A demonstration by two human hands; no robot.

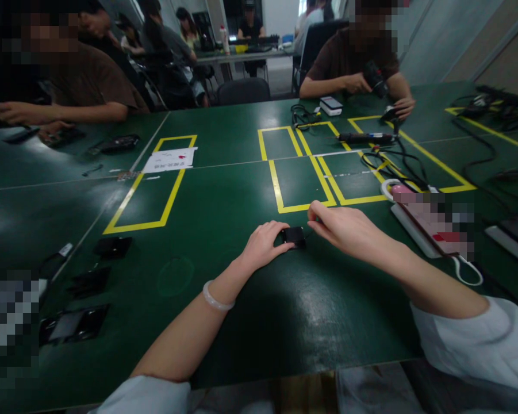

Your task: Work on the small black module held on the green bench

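My left hand (265,244) holds a small black rectangular device (295,236) against the green table, with its thumb and fingers closed around the left side. Just right of that device is my right hand (338,227), its fingers curled into a pinch. A thin dark line shows between the pinch and the device; whether it is a wire or a tool, I cannot make out. The fingertips of my right hand are partly hidden.
Flat black parts (75,325) lie at the left. Yellow tape (222,207) (284,210) marks the green tabletop. To the right are a phone (431,221), dark cables (414,167) and a black pen-shaped tool (366,138). Across the table, a co-worker holds a power drill (376,79).
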